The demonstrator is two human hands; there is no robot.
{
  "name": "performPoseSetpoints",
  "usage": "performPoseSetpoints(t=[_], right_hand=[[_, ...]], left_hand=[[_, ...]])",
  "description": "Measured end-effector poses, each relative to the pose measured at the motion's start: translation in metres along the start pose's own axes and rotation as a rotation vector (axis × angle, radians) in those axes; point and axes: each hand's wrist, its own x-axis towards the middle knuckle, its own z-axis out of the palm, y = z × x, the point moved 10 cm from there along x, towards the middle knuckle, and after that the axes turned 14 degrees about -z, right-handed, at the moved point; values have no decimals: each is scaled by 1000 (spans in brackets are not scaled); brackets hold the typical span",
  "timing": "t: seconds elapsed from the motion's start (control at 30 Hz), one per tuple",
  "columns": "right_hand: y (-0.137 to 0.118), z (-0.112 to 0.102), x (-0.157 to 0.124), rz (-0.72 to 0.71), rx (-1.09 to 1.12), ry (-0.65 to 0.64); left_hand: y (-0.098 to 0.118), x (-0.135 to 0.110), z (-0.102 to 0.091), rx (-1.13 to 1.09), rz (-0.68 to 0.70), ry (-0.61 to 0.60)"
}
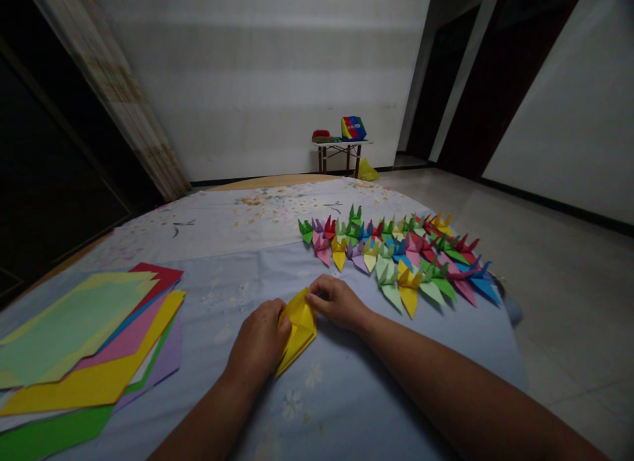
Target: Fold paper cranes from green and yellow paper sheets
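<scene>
A partly folded sheet of yellow origami paper [300, 325] lies on the blue floral tablecloth, between my hands. My left hand [260, 335] grips its left side, with the thumb pressed on the top layer. At the paper's upper right edge, my right hand [337, 301] pinches a layer between thumb and fingers. The folded piece has a pointed, diamond-like outline with creases across it. Some of its left edge is hidden behind my left hand.
Several rows of colourful folded paper cranes [388, 249] stand at the right. A pile of coloured paper sheets [79, 329] spreads over the left side. Beyond the table [277, 181], a small stand [341, 144] by the wall bears a multicoloured box [353, 128].
</scene>
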Motion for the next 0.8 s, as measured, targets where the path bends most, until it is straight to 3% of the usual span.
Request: performPoseSetpoints(t=[0.4,0.63,0.73,0.8], right_hand=[[0,1,-2,8,18,-4],[10,-6,0,62,84,61],[16,-7,1,89,196,103],[18,-7,0,108,268,115]], left_hand=[[6,-9,1,-25,75,57],[-22,12,0,-637,-121,-84],[-32,17,3,-764,-219,-134],[-26,16,9,-787,-208,-212]])
